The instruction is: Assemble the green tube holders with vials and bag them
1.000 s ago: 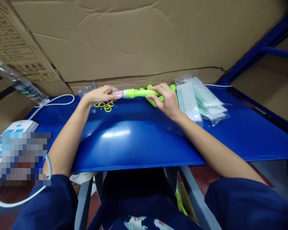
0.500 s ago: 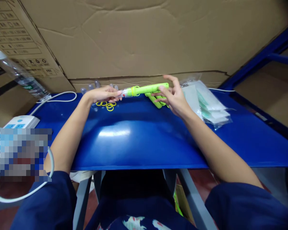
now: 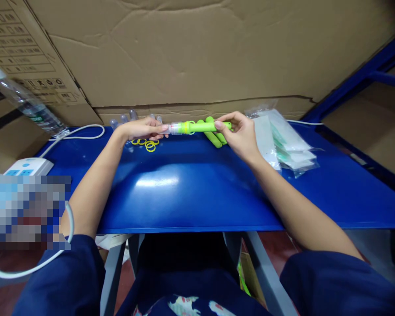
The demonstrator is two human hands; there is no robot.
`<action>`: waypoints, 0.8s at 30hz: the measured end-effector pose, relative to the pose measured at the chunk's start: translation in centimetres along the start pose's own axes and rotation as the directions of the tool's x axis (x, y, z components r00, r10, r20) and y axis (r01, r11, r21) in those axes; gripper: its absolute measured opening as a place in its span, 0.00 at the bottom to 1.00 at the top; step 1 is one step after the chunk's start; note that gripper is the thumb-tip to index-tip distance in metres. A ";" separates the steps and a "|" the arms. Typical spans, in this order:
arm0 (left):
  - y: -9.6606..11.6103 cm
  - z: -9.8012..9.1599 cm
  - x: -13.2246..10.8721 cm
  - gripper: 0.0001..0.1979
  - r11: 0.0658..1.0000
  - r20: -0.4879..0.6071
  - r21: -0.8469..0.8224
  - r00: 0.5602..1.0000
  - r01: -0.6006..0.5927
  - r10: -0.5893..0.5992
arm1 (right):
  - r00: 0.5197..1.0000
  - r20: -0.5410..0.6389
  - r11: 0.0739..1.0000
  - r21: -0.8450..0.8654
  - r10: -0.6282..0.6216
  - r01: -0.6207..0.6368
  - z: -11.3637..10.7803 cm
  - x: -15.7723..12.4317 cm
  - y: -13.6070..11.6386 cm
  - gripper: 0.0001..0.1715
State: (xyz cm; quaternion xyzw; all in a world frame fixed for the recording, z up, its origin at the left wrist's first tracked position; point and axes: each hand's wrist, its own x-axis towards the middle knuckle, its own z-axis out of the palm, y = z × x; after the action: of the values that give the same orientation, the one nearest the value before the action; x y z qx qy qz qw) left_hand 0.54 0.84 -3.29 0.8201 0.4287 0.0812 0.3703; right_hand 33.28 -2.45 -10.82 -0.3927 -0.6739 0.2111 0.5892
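Observation:
I hold a bright green tube (image 3: pixel 200 127) level above the far side of the blue table (image 3: pixel 191 188). A clear cap with a yellow ring is on its left end. My left hand (image 3: pixel 141 129) pinches that clear cap end. My right hand (image 3: pixel 238 134) is closed around the tube's right end. Two more green tubes (image 3: pixel 215 138) lie on the table just under it. Several yellow rings (image 3: pixel 146 144) lie below my left hand.
Clear plastic bags (image 3: pixel 283 140) are stacked at the right. Small clear caps (image 3: pixel 123 119) stand along the cardboard wall (image 3: pixel 197 57). A water bottle (image 3: pixel 26 105), a white cable (image 3: pixel 79 131) and a power strip (image 3: pixel 16 175) are at the left.
My right hand opened and let go of the tube's right end half a second ago, then closed on it again. The tube is level again. My left hand stayed put.

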 end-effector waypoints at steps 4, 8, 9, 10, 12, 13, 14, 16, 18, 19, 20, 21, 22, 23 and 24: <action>-0.4 -0.2 0.0 0.30 1.000 -0.005 -0.023 1.000 0.013 -0.013 | 0.953 -0.023 0.917 -0.279 -0.302 0.284 -0.7 0.0 -1.1 0.14; -1.0 -0.6 -0.1 0.27 0.997 -0.018 -0.069 1.000 0.021 -0.022 | 0.911 -0.021 0.874 -0.292 -0.411 0.388 -0.8 0.1 -0.6 0.13; -1.3 -0.7 -0.1 0.27 0.996 -0.018 -0.089 1.000 0.017 -0.018 | 0.908 -0.035 0.876 -0.281 -0.417 0.392 -0.7 0.2 -0.4 0.15; -1.5 -0.8 0.0 0.27 0.993 -0.017 -0.115 1.000 0.006 -0.009 | 0.907 -0.043 0.876 -0.281 -0.418 0.391 -0.5 0.2 -0.3 0.16; -1.9 -0.6 0.2 0.27 0.981 0.001 -0.191 0.999 -0.032 0.033 | 0.912 -0.036 0.877 -0.294 -0.408 0.380 -0.3 0.3 -0.5 0.21; -2.0 -0.5 0.4 0.27 0.969 0.016 -0.240 0.998 -0.059 0.064 | 0.918 -0.027 0.883 -0.286 -0.395 0.372 -0.3 0.3 -0.7 0.23; -2.1 -0.2 0.5 0.27 0.953 0.033 -0.290 0.995 -0.084 0.098 | 0.926 -0.020 0.898 -0.256 -0.376 0.359 -0.2 0.4 -1.0 0.25; -2.0 0.4 0.8 0.28 0.925 0.063 -0.361 0.987 -0.114 0.146 | 0.953 -0.031 0.945 -0.138 -0.302 0.295 -0.2 0.5 -1.6 0.27; -1.6 1.0 1.0 0.29 0.926 0.077 -0.362 0.986 -0.110 0.148 | 0.984 -0.060 0.985 -0.005 -0.170 0.170 -0.3 0.5 -2.2 0.26; -1.3 1.3 1.0 0.30 0.937 0.075 -0.335 0.988 -0.100 0.133 | 0.993 -0.068 0.993 0.052 -0.101 0.104 -0.3 0.5 -2.6 0.27; -1.0 1.6 1.0 0.32 0.951 0.070 -0.297 0.991 -0.090 0.115 | 0.996 -0.072 0.993 0.104 -0.046 0.054 -0.4 0.5 -2.9 0.28; -0.7 1.8 1.0 0.33 0.963 0.060 -0.257 0.993 -0.081 0.100 | 0.997 -0.076 0.988 0.153 -0.014 0.025 -0.4 0.5 -3.2 0.30; -0.5 1.8 0.9 0.34 0.973 0.053 -0.219 0.995 -0.075 0.089 | 0.996 -0.088 0.981 0.195 -0.001 0.018 -0.5 0.6 -3.5 0.31; -0.3 1.8 0.8 0.36 0.980 0.050 -0.188 0.995 -0.072 0.082 | 0.994 -0.112 0.974 0.226 0.000 0.025 -0.5 0.6 -3.7 0.32; -0.2 1.7 0.7 0.36 0.984 0.046 -0.162 0.996 -0.071 0.079 | 0.989 -0.145 0.969 0.244 0.001 0.035 -0.6 0.6 -3.9 0.32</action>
State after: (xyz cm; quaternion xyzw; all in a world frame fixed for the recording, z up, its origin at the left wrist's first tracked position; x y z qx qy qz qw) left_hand 1.64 0.51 -4.79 0.8050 0.3797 0.1079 0.4429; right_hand 32.76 -4.39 -7.39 -0.3253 -0.6015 0.2589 0.6822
